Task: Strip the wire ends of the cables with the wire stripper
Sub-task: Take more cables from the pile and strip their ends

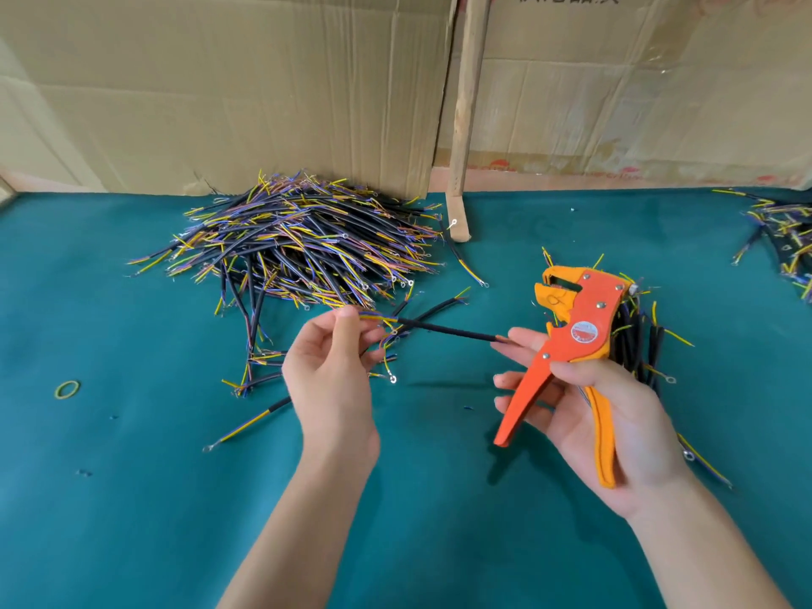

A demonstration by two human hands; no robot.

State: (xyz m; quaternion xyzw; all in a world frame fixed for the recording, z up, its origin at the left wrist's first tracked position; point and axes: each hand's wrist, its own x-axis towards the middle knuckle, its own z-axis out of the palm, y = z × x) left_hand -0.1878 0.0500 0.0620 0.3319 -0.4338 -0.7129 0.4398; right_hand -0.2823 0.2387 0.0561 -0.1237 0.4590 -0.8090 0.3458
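Observation:
My left hand [331, 375] pinches one end of a short black cable [444, 329], at its coloured wire ends. The cable runs level to the right, and its other end touches the fingertips of my right hand [615, 415]. That hand holds an orange and yellow wire stripper [571, 345] by its handles, jaws up and pointing left, with the thumb curled over the upper handle. The stripper's jaws are above the cable and do not touch it.
A big heap of black cables with coloured ends [299, 239] lies behind my left hand on the green table cover [132, 476]. A smaller bunch [641, 340] lies behind the stripper, another [782, 239] at the far right. Cardboard sheets [219, 81] stand along the back. A rubber band [67, 389] lies at the left.

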